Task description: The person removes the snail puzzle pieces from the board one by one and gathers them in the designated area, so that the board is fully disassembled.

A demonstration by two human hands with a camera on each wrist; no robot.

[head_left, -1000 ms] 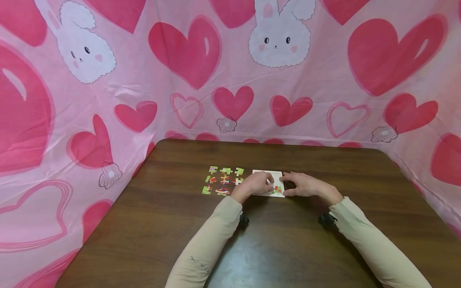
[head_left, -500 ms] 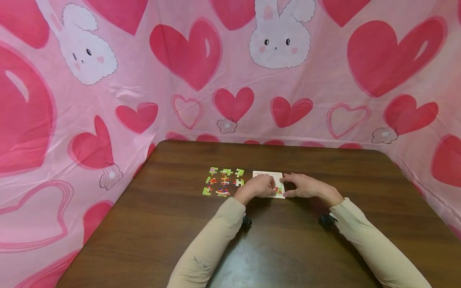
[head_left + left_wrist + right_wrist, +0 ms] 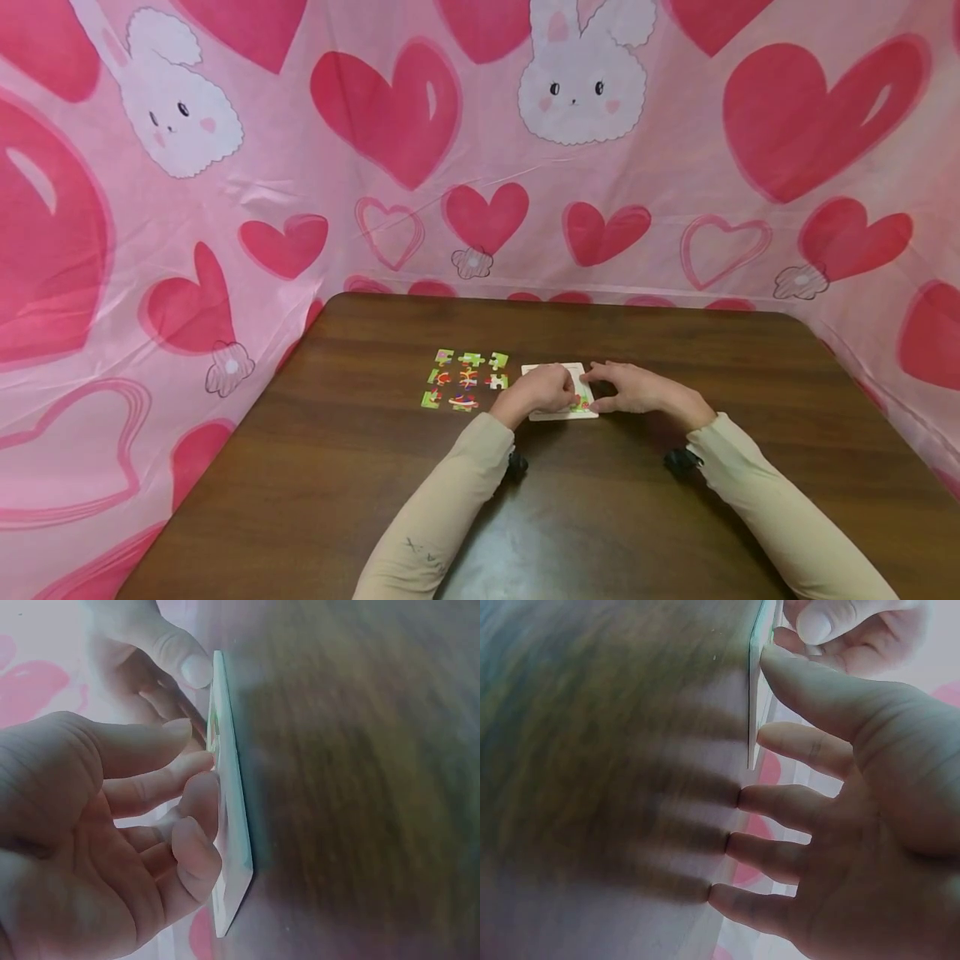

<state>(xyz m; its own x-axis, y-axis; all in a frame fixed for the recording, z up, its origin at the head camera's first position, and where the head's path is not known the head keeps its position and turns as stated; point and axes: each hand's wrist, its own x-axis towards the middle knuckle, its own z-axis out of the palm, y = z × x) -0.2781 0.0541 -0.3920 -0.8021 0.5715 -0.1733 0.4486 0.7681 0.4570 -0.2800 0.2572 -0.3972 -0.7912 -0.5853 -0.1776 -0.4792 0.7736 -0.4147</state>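
Observation:
A small white puzzle tray [image 3: 577, 367] lies flat on the table under both hands, with a green and red printed patch [image 3: 581, 404] at its lower right corner. Over the tray is my left hand [image 3: 536, 389]; in the left wrist view its index fingertip touches the surface, the thumb stands slightly apart, and the other fingers bend loosely. My right hand [image 3: 633, 388] is at the tray's right side, thumb and index finger against the edge [image 3: 754, 720]. Its other fingertips rest on the table, spread. Left of the tray lie several loose jigsaw pieces, one with a boat-like shape [image 3: 462, 402].
The brown wooden table [image 3: 600, 533] reaches back to a pink curtain [image 3: 420, 100] printed with hearts and rabbits. Loose pieces such as the green corner one [image 3: 498, 361] sit in rows, close to the left hand.
The tray has turned slightly and its near edge has come towards me. My left hand has shifted a little to the right over it; the right hand has hardly moved.

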